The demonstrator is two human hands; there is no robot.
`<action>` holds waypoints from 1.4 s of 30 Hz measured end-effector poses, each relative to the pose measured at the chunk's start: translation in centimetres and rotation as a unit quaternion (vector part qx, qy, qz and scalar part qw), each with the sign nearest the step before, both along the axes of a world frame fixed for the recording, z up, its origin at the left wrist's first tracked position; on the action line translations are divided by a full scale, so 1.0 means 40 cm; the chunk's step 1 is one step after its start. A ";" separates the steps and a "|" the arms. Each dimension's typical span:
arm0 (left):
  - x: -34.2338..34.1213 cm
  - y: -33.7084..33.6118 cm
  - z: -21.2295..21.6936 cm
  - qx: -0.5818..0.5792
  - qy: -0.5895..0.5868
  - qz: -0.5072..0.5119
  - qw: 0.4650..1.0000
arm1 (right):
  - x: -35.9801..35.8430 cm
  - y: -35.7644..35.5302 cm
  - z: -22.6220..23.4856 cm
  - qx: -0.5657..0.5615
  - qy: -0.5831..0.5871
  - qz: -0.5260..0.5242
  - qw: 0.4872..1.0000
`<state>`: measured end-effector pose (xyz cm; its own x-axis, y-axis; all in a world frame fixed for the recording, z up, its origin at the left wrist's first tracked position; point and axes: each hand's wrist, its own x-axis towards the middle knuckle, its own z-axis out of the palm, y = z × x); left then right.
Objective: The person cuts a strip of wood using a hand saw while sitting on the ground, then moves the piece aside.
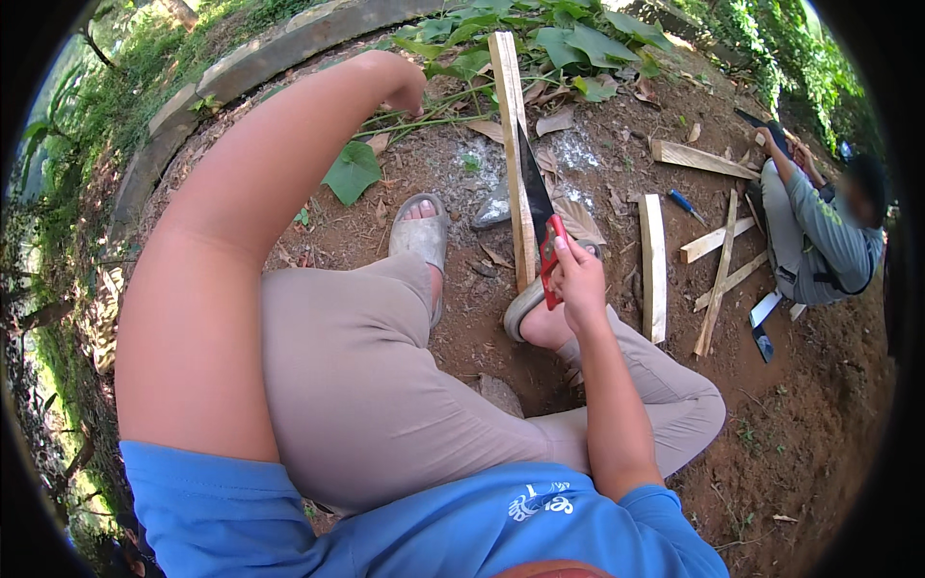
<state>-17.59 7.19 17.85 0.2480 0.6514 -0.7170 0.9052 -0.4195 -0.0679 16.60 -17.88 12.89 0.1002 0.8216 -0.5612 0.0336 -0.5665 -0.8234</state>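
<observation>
My right hand is wrapped round the red handle of a hand saw. Its dark blade points away from me along the right side of a long, pale wooden batten. The batten's near end lies by my right sandal, and its far end reaches the green leaves. Bent at the wrist, my left hand hangs to the left of the batten's far part, apart from it. Most of its fingers are turned out of sight, and nothing shows in it.
On the right, a person crouches with a dark-bladed tool. Between us lie a curved timber piece, several other wood strips and a blue-handled screwdriver. A grey stone sits beside the batten. A concrete curb runs behind.
</observation>
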 end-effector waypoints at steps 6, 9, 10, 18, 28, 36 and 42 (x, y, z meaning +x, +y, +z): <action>0.002 -0.025 0.001 0.009 -0.006 -0.005 1.000 | -0.022 0.086 0.049 -0.014 -0.029 0.034 0.999; 0.040 -0.003 -0.001 -0.003 -0.004 -0.025 1.000 | -0.017 0.112 -0.110 0.041 -0.047 0.009 0.998; 0.038 -0.008 -0.006 0.001 -0.007 -0.023 1.000 | -0.032 0.107 -0.113 0.051 -0.049 0.004 0.997; -0.010 -0.026 -0.012 -0.008 -0.010 0.016 1.000 | -0.019 0.044 0.123 -0.038 -0.038 0.043 0.998; 0.000 0.015 -0.020 0.015 -0.008 -0.013 1.000 | 0.009 0.115 -0.052 -0.015 0.009 0.039 0.999; -0.037 -0.040 -0.005 0.006 0.008 0.010 1.000 | 0.045 0.077 0.180 -0.076 -0.070 0.124 0.987; -0.050 0.009 -0.032 0.031 0.004 -0.013 0.999 | -0.031 0.122 -0.113 0.076 -0.067 0.050 0.994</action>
